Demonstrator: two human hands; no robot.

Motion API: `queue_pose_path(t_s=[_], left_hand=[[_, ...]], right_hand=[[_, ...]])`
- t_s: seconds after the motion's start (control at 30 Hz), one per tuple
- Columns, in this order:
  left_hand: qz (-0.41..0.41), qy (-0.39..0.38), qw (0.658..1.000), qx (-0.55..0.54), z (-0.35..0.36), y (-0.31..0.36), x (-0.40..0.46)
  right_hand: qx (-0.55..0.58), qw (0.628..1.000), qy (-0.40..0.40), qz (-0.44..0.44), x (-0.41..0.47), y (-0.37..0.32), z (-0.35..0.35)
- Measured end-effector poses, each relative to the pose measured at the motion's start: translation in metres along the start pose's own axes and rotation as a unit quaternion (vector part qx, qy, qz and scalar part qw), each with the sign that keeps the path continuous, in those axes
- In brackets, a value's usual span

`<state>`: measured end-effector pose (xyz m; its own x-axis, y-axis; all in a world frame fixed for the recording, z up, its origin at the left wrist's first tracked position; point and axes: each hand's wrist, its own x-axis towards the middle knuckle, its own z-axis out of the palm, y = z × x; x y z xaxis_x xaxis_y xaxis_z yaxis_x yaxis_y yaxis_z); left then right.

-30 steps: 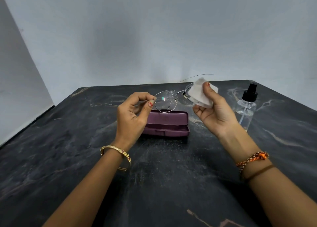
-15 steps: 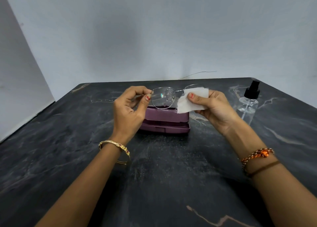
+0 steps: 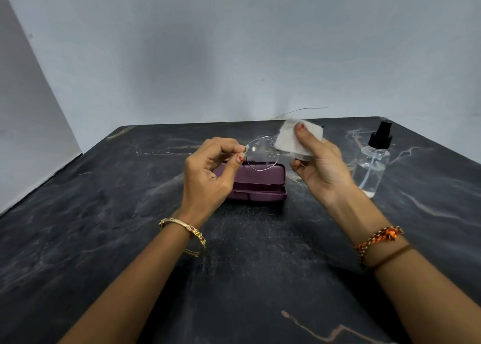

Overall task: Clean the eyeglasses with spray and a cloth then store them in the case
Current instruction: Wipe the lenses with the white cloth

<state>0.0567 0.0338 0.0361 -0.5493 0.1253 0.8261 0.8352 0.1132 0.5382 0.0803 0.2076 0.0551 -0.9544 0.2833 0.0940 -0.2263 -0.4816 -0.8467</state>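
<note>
Thin-framed eyeglasses (image 3: 261, 154) are held up over the table, their left lens wet with droplets. My left hand (image 3: 210, 173) pinches the frame at its left end. My right hand (image 3: 318, 166) holds a white cloth (image 3: 289, 139) folded over the right lens, thumb on top and fingers behind; that lens is hidden by the cloth. One thin temple arm sticks out behind the cloth. Below the glasses lies a purple case (image 3: 260, 185), its lid slightly ajar.
A clear spray bottle (image 3: 373, 165) with a black pump top stands to the right of my right hand. The dark marbled table (image 3: 130, 239) meets a pale wall behind and a drop-off at its left edge.
My right hand has turned palm-up and lifted the cloth upward over the right lens. The left hand keeps its pinch on the frame.
</note>
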Motion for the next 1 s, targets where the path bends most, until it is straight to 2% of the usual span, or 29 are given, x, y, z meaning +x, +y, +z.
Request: queue_pose_path(t_s=[0.13, 0.27, 0.33, 0.4, 0.5, 0.57, 0.67, 0.83, 1.0], left_hand=[[-0.024, 0.019, 1.0, -0.007, -0.006, -0.003, 0.003], [-0.048, 0.04, 0.997, -0.033, -0.009, -0.006, 0.008], [-0.056, 0.044, 0.996, -0.047, -0.01, -0.006, 0.009], [-0.061, 0.044, 0.996, -0.055, -0.01, -0.006, 0.008], [-0.062, 0.043, 0.996, -0.054, -0.01, -0.005, 0.008], [-0.059, 0.037, 0.996, -0.05, -0.01, -0.004, 0.007], [-0.053, 0.023, 0.998, -0.036, -0.008, -0.003, 0.005], [-0.043, -0.004, 0.999, -0.019, -0.003, -0.002, 0.001], [-0.051, 0.011, 0.999, -0.013, -0.006, -0.005, 0.003]], right_hand=[[-0.026, 0.998, -0.062, 0.008, 0.002, -0.002, -0.002], [-0.195, 0.977, -0.088, -0.013, 0.001, -0.01, -0.006], [-0.235, 0.968, -0.084, -0.017, 0.002, -0.013, -0.008], [-0.199, 0.977, -0.073, -0.006, 0.004, -0.014, -0.01], [-0.071, 0.997, -0.023, 0.017, 0.005, -0.016, -0.01], [0.009, 1.0, 0.004, 0.028, 0.004, -0.013, -0.007], [0.06, 0.998, 0.023, 0.028, 0.001, -0.005, 0.0], [0.072, 0.997, -0.001, 0.004, 0.0, 0.004, 0.003], [-0.027, 0.997, -0.068, -0.017, 0.002, -0.004, -0.002]])
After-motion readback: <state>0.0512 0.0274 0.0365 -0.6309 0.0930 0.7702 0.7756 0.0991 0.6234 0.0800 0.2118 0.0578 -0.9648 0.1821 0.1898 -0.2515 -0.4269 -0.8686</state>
